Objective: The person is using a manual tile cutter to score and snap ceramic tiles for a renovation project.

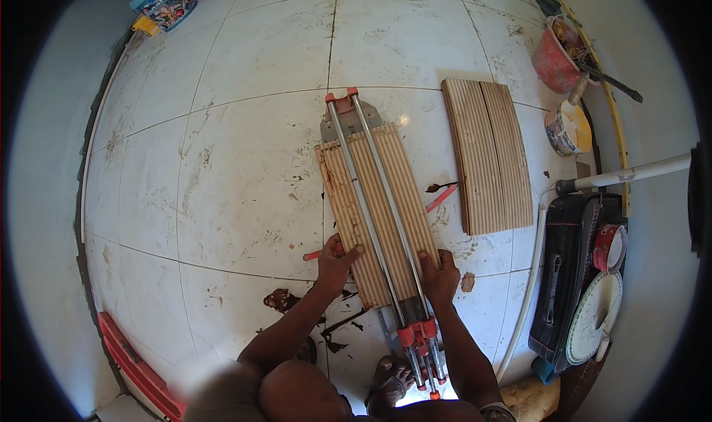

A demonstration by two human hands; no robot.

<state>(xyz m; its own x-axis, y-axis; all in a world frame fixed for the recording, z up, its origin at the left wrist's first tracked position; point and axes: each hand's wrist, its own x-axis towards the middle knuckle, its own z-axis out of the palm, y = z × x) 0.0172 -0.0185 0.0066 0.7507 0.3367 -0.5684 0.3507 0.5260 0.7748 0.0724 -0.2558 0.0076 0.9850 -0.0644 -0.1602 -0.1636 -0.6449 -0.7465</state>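
A ribbed, light brown plank (392, 199) lies lengthwise on a manual tile cutter (330, 127) with two steel rails and red fittings, beneath the rails. My left hand (334, 266) grips the plank's left edge, thumb on top, beside a red tool (311, 256) that is partly hidden behind it. My right hand (439, 277) grips the right edge lower down, near the cutter's red carriage (416, 332). More ribbed planks (486, 155) lie to the right, with another red tool (441, 198) between them and the cutter.
Stained white floor tiles (230, 185) surround the cutter, with dark scraps (282, 300) near my left arm. A pink bucket (552, 58), yellow-lined tub (558, 129), white pipe (638, 170) and black case (549, 274) line the right wall. A red object (133, 359) lies lower left; containers (167, 7) stand upper left.
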